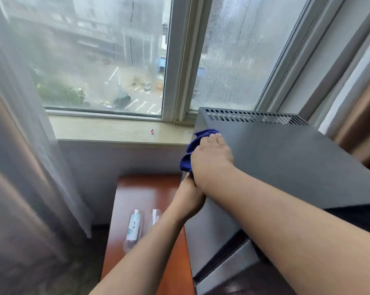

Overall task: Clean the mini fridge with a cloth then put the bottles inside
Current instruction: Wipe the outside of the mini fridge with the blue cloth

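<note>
Okay, soft cloth (pixel 193 145) bunches; our right hand (pixel 211 160) palms it flat on mini fridge (pixel 286 160) top edge, left hand (pixel 188 199) grip unreadable.

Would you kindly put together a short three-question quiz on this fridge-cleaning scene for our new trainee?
1. True or false: the two clear plastic bottles already sit inside the dark grey metal mini fridge.
2. Where does the right hand press the blue cloth? A) the windowsill B) the fridge's top, near its left edge C) the floor
3. Fill in: the bottles lie on the reddish-brown wooden ____.
Key: 1 false; 2 B; 3 table.
</note>
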Action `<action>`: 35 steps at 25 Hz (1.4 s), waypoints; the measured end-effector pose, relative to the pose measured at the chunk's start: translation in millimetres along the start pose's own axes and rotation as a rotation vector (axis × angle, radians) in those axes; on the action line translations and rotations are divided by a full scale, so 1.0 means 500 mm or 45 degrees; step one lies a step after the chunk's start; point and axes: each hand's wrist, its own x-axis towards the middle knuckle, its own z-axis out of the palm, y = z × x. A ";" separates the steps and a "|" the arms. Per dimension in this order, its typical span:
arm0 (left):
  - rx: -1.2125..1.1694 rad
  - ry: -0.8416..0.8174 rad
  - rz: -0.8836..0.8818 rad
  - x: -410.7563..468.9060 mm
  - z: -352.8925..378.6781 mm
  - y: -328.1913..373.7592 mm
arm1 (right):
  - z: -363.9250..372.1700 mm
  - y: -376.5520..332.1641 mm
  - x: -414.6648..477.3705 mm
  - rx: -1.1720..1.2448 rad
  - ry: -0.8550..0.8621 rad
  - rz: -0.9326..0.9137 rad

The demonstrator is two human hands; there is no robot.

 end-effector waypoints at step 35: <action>1.202 0.219 0.712 -0.365 0.373 0.064 | 0.558 0.185 -0.489 1.521 0.793 0.273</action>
